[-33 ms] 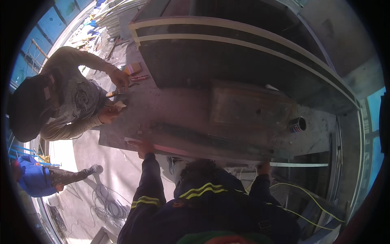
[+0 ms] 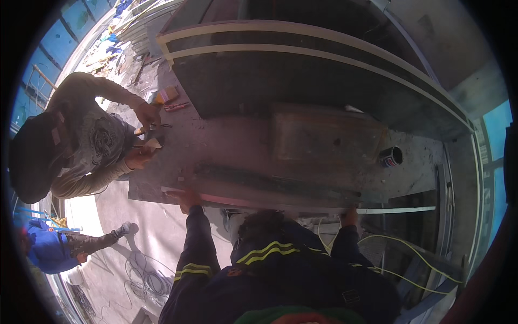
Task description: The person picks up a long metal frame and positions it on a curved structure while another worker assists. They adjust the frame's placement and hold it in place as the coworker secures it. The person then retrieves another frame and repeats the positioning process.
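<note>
A long narrow strip point(image 2: 245, 200), dark with a pinkish long side, lies along the near edge of a dusty dark worktop point(image 2: 232, 137). My left hand point(image 2: 190, 201) grips its left end, the fingers reaching over the top. At the other end my right hand point(image 2: 349, 217) is closed round the near edge, its fingers partly hidden. Across from my left hand, a co-worker's hands point(image 2: 141, 156) hold a small wooden-handled tool point(image 2: 141, 130) and a pale flat piece point(image 2: 154, 143).
A sink-like rectangular recess point(image 2: 324, 135) and a dark open can point(image 2: 390, 156) are on the worktop. Behind rises a dark panel with pale strips point(image 2: 324, 56). Red-handled pliers point(image 2: 176, 107) lie far left. Yellow hose point(image 2: 410, 259) and coiled cable point(image 2: 145, 275) are below. Another person point(image 2: 51, 245) is left.
The view has shifted slightly, so the worktop and can appear further left. Both my hands keep their places on the strip. The co-worker's hands have moved only a little.
</note>
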{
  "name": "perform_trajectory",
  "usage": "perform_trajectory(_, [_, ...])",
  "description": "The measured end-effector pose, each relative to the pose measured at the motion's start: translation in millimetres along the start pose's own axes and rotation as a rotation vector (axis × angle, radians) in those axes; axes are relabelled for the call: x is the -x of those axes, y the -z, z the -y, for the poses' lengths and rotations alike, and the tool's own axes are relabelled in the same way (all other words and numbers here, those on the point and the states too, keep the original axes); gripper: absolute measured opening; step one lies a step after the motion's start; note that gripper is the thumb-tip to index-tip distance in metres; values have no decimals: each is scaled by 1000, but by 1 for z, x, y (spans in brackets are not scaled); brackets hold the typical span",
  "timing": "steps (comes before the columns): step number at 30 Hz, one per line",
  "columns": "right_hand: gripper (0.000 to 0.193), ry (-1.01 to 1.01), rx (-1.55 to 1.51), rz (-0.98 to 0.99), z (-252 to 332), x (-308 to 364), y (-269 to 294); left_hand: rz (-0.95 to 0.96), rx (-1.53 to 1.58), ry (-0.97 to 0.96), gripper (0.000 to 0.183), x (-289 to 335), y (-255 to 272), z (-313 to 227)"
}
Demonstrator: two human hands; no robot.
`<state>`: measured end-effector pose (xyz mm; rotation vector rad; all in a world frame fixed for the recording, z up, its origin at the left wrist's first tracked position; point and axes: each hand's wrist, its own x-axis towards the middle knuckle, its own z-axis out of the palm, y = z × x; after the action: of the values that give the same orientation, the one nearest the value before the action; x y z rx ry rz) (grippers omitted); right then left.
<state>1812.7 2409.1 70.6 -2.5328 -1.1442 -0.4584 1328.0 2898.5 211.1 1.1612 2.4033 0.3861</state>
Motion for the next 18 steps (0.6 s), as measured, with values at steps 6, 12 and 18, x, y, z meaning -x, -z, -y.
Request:
perform_trajectory(6, [35, -1523, -1276, -131, 36, -40, -4, 33, -52, -9, 98, -10, -4, -7])
perform_trajectory(12, [34, -1525, -1260, -119, 47, -48, 9, 17, -72, 11, 96, -12, -8, -2])
perform_trajectory(18, [32, -1538, -1290, -140, 42, -47, 6, 17, -28, -24, 93, -16, -12, 7])
